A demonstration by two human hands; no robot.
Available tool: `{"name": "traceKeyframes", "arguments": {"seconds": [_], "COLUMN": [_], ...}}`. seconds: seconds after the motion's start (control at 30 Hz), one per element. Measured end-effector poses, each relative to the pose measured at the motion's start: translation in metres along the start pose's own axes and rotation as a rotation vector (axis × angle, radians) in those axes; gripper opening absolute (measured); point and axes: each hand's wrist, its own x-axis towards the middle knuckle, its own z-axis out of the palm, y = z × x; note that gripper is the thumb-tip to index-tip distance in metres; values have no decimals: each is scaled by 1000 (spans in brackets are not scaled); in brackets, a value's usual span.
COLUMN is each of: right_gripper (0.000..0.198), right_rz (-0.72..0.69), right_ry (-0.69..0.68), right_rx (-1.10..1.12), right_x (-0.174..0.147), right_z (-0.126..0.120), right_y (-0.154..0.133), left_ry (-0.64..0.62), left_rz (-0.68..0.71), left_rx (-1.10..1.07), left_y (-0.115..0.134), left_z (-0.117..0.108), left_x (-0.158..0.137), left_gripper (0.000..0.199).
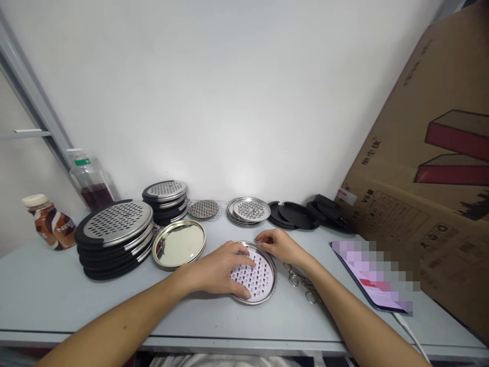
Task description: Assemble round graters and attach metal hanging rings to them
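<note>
A round grater plate (260,278) with rows of punched holes lies inside a round metal rim (274,291) on the table in front of me. My left hand (225,269) rests over its left side, fingers and thumb spread on the surface. At the far edge, my right hand (280,245) has its fingers bent together by the rim; whether something small is between them is hidden. Just right of the plate lie several small metal rings with clasps (293,279). Left of my left hand is a shiny round metal lid (179,243).
Black-edged grater discs form a large stack (114,239) at left and a smaller stack (166,196) behind. Farther back are perforated discs (204,209), metal grater plates (250,210) and black round trays (296,215). A phone (370,278), cardboard box (431,204) and bottles (51,224) flank them.
</note>
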Motion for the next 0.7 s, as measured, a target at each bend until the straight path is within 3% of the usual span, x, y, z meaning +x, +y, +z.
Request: {"name": "traceKeyframes", "arguments": {"seconds": [0.37,0.7], "right_gripper": [26,24], "right_rz": [5,-2], "right_ry": [-12,-13], "right_rx": [4,6], "right_x": [0,0], "right_z": [0,0], "right_y": [-3,-3], "left_ry": [91,50], "left_rz": [-35,-30], "left_rx": [128,105], "left_y": [2,0], "left_z": [-5,-3], "left_x": [-1,-1], "left_gripper": [61,61]}}
